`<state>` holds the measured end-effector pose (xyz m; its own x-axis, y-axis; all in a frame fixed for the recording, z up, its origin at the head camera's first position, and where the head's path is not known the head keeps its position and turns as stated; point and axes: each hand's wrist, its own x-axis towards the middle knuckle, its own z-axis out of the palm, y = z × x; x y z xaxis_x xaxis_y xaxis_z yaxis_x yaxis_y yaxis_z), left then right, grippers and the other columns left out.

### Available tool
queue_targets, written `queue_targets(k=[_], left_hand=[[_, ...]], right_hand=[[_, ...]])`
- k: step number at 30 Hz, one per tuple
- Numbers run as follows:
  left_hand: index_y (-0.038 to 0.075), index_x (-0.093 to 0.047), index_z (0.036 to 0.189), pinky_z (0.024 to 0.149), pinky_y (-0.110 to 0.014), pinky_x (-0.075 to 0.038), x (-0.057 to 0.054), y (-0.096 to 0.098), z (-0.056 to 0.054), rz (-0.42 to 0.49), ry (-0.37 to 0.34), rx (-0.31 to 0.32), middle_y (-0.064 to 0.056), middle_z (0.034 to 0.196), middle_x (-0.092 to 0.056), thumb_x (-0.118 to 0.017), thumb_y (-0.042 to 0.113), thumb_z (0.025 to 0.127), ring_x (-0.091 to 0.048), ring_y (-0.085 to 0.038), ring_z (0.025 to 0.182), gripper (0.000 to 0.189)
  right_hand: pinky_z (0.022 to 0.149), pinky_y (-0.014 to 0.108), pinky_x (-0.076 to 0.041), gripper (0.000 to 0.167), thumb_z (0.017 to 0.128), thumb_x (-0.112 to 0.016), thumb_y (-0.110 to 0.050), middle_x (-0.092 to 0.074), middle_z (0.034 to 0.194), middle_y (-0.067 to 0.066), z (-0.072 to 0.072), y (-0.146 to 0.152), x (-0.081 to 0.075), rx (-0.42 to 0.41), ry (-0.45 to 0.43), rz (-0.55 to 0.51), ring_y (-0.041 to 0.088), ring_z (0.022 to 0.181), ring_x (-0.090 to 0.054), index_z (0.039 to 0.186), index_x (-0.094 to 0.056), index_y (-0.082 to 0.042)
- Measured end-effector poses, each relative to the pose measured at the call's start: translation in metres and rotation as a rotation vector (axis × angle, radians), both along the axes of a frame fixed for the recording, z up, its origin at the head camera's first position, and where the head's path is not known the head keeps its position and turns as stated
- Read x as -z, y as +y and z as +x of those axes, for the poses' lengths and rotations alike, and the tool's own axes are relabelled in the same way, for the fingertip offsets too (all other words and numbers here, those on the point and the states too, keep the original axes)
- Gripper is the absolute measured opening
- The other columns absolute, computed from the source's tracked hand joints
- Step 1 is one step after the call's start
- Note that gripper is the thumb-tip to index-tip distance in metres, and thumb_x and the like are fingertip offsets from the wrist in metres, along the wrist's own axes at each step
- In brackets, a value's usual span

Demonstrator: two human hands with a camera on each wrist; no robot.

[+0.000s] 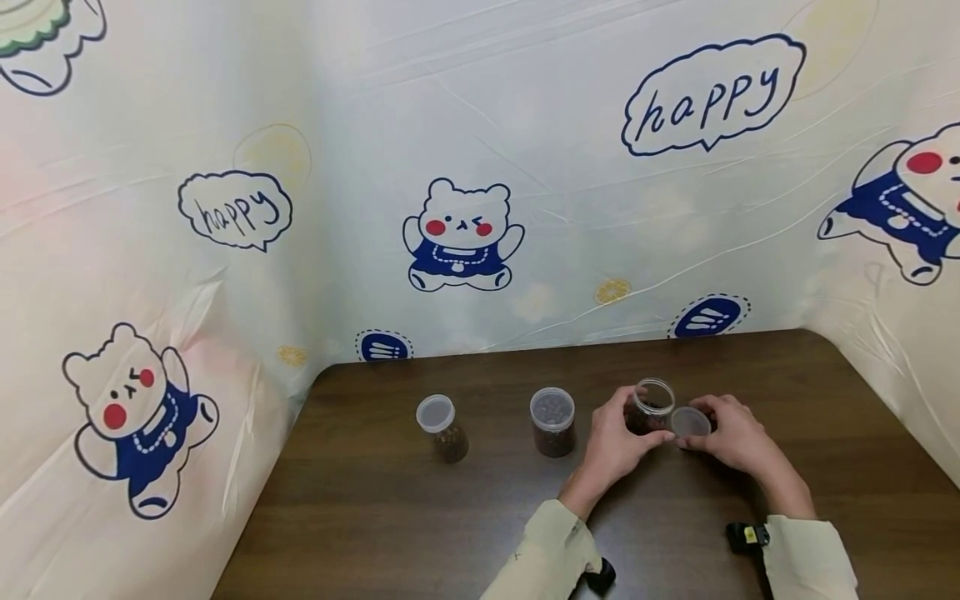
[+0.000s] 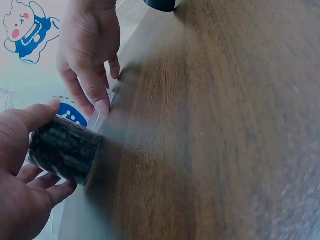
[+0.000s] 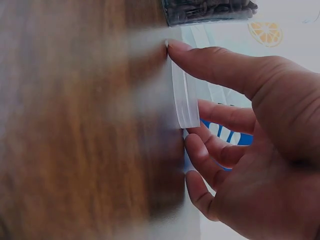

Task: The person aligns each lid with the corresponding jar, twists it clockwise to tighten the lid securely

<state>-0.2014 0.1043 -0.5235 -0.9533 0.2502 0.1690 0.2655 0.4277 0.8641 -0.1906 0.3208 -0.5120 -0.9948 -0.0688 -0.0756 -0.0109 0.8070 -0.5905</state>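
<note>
My left hand grips a clear, uncapped jar that stands on the table, thumb on the near side and fingers round the far side. Dark pieces, too blurred to name, fill its lower part; its rim is bare. Close by on the right, a translucent white lid lies flat on the wood. The thumb and fingers of my right hand hold this lid by its edges. The right wrist view shows the lid's ridged side wall low against the tabletop, partly hidden by the thumb.
Two lidded jars stand further left on the brown table: a wider one with dark contents and a slimmer one with brownish contents. A printed cloth with bears hangs behind the table and along both sides.
</note>
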Motion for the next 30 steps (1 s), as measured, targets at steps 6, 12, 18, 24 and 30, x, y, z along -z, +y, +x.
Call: queue_targets(k=[6,12,18,24,30], left_hand=[[0.021,-0.064,0.135,0.096,-0.018,-0.052,0.000,-0.002,0.000,0.007,0.000,0.015,0.008,0.115,-0.075,-0.093,0.026,0.082,-0.065,0.002,0.107,0.061],[0.020,-0.064,0.137,0.097,-0.018,-0.052,0.000,-0.003,-0.001,0.015,-0.007,0.025,0.010,0.115,-0.074,-0.093,0.027,0.082,-0.064,0.003,0.107,0.062],[0.021,-0.064,0.137,0.094,-0.018,-0.053,-0.007,-0.007,0.001,0.011,0.004,0.029,0.011,0.114,-0.075,-0.093,0.029,0.082,-0.065,0.003,0.106,0.062],[0.024,-0.064,0.136,0.092,-0.018,-0.053,-0.019,-0.015,0.005,0.004,0.004,0.025,0.011,0.115,-0.074,-0.093,0.032,0.081,-0.065,0.003,0.104,0.063],[0.026,-0.062,0.137,0.092,-0.019,-0.054,-0.034,-0.026,0.013,-0.029,0.006,0.068,0.013,0.121,-0.071,-0.091,0.037,0.083,-0.064,0.003,0.109,0.062]], right_hand=[[0.084,0.057,-0.049,0.068,0.082,-0.090,-0.032,-0.061,0.121,0.032,-0.002,0.000,0.000,-0.019,0.006,-0.007,0.044,0.108,-0.058,0.129,-0.063,0.009],[0.082,0.049,-0.055,0.067,0.081,-0.091,-0.028,-0.066,0.114,0.029,-0.002,0.001,-0.005,-0.017,0.018,-0.043,0.036,0.098,-0.064,0.127,-0.061,0.012],[0.082,0.051,-0.057,0.066,0.082,-0.090,-0.026,-0.063,0.117,0.030,0.003,-0.003,-0.017,-0.004,0.074,-0.052,0.037,0.099,-0.064,0.128,-0.061,0.011],[0.082,0.054,-0.057,0.065,0.081,-0.091,-0.024,-0.061,0.120,0.030,0.010,-0.009,-0.034,-0.010,0.141,-0.059,0.041,0.102,-0.064,0.128,-0.061,0.009],[0.082,0.058,-0.058,0.065,0.081,-0.091,-0.020,-0.058,0.122,0.032,0.017,-0.016,-0.053,-0.023,0.178,-0.064,0.045,0.103,-0.064,0.131,-0.060,0.009]])
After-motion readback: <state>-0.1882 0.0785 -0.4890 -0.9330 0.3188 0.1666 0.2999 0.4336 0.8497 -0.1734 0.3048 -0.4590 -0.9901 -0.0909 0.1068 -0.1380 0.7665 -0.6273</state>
